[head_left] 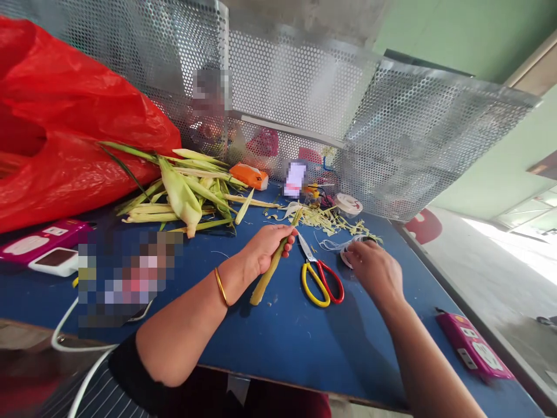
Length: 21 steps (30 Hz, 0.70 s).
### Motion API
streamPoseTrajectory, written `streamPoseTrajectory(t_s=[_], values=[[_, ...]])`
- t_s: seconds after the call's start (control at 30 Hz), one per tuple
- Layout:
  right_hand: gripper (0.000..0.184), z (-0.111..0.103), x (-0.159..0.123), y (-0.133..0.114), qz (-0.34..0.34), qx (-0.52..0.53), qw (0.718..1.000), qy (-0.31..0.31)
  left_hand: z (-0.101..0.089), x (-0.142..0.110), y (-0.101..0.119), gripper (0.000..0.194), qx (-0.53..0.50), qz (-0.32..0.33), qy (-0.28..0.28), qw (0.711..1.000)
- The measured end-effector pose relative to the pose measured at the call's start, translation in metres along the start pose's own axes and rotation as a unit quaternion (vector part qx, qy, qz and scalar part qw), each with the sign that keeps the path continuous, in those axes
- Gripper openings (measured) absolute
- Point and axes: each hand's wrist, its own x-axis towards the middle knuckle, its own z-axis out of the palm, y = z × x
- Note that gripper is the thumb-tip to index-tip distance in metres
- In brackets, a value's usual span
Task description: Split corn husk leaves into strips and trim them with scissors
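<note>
Seemingly husk strip (267, 276); through left grip (273, 242)

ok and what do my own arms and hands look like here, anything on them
Both hands are ungloved. Above the left hand sits a thin, plain gold bangle; that arm's dark sleeve has fine pale stripes and a solid black edge. Above the right hand, no bangle or sleeve shows.
</note>
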Motion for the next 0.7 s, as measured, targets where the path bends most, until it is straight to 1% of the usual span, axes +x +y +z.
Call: streamPoseTrajectory(t_s=[0.07, 0.1, 0.17, 0.23, 0.3, 0.37, 0.43, 0.5, 0.57, 0.63, 0.7], values=[[0.021, -0.003, 0.013, 0.005, -0.007, -0.009, 1.0, 0.024, 0.001, 0.0, 0.0, 0.021, -0.001, -0.004, -0.002, 1.0], [0.021, -0.002, 0.02, 0.004, -0.02, -0.001, 1.0, 0.02, 0.001, 0.001, -0.001, 0.021, -0.002, -0.005, -0.004, 1.0], [0.02, 0.006, 0.036, -0.004, -0.046, 0.034, 0.998, -0.011, 0.0, 0.002, -0.001, 0.021, -0.003, -0.003, -0.008, 1.0], [0.018, 0.021, 0.053, -0.017, -0.053, 0.068, 0.994, -0.066, -0.001, 0.003, -0.003, 0.021, -0.005, 0.0, -0.009, 1.0], [0.02, 0.039, 0.069, -0.029, -0.049, 0.084, 0.991, -0.096, -0.002, 0.004, -0.004, 0.022, -0.007, -0.001, -0.006, 1.0], [0.033, 0.058, 0.083, -0.036, -0.023, 0.098, 0.987, -0.121, -0.002, 0.004, -0.004, 0.022, -0.007, -0.005, -0.006, 1.0], [0.037, 0.073, 0.092, -0.039, 0.008, 0.118, 0.984, -0.135, -0.002, 0.004, -0.004, 0.023, -0.007, -0.007, -0.01, 1.0], [0.035, 0.084, 0.097, -0.038, 0.037, 0.142, 0.979, -0.14, -0.002, 0.004, -0.004, 0.023, -0.009, -0.007, -0.011, 1.0], [0.034, 0.089, 0.097, -0.036, 0.06, 0.169, 0.974, -0.136, -0.001, 0.003, -0.004, 0.023, -0.012, -0.009, -0.01, 1.0], [0.028, 0.09, 0.093, -0.035, 0.073, 0.204, 0.969, -0.119, 0.0, 0.002, -0.004, 0.023, -0.013, -0.012, -0.01, 1.0], [0.017, 0.086, 0.086, -0.032, 0.074, 0.251, 0.961, -0.089, 0.001, 0.001, -0.005, 0.024, -0.014, -0.014, -0.016, 1.0]])
